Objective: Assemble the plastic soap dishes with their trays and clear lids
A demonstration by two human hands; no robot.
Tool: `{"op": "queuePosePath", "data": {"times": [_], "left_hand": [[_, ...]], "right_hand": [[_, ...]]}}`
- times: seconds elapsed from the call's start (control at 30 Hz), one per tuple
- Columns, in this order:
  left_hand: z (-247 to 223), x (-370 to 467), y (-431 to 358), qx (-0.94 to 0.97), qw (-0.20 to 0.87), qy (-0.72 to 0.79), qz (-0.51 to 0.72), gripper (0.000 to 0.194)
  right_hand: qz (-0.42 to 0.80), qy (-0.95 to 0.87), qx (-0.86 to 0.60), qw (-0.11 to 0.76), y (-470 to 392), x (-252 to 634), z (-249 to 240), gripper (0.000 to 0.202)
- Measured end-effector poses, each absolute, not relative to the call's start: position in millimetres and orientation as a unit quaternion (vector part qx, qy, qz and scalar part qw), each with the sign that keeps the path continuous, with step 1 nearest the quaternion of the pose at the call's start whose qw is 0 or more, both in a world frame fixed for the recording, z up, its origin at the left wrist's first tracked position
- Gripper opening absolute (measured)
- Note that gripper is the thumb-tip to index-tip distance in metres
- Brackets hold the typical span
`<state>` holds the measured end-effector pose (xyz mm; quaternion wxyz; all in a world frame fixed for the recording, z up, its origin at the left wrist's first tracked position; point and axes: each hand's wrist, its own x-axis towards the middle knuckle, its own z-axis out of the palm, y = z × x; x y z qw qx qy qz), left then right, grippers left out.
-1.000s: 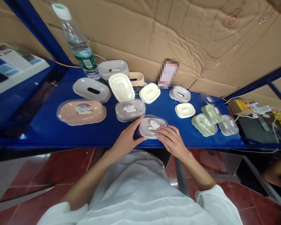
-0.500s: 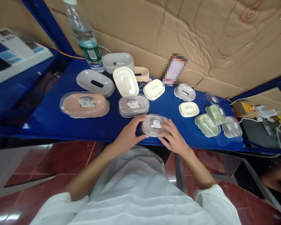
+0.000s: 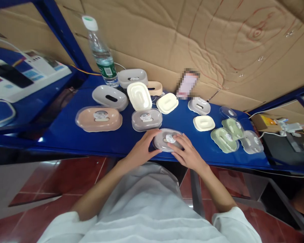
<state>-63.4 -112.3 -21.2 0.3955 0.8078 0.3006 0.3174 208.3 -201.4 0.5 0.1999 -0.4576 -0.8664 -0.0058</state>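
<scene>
Close to the front edge of the blue table lies a small grey oval plastic box (image 3: pixel 164 143) under a clear lid with a round white sticker. My left hand (image 3: pixel 141 150) grips its left end between thumb and fingers. From the right, my right hand (image 3: pixel 188 152) holds the box, its fingers over the lid and sticker, partly hiding that end. Just behind my left hand sits another grey lidded box (image 3: pixel 150 125). A larger pink lidded box (image 3: pixel 111 123) is further left.
Behind stand cream oval pieces (image 3: pixel 139 96), an open grey oval piece (image 3: pixel 101 94) and a water bottle (image 3: pixel 103 57). A blurred-out phone (image 3: pixel 187 84) leans on the cardboard wall (image 3: pixel 152 44). Green lidded boxes (image 3: pixel 221 138) lie right; a white device (image 3: pixel 15 91) is far left.
The view has shifted, so the table's things appear a little lower. Both hands stay on the grey box; my right fingers have moved slightly across its lid.
</scene>
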Motion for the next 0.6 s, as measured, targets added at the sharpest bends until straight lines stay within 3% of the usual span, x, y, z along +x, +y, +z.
{"op": "queuePosePath", "data": {"times": [0.27, 0.6], "left_hand": [[-21.3, -61.5, -114.5, 0.816, 0.391, 0.3, 0.303, 0.073], [-21.9, -59.3, -119.1, 0.83, 0.379, 0.313, 0.263, 0.074]], "right_hand": [[-0.047, -0.874, -0.432, 0.216, -188.6, 209.7, -4.9, 0.05], [0.05, -0.847, -0.472, 0.24, -197.3, 216.4, -3.5, 0.068]]}}
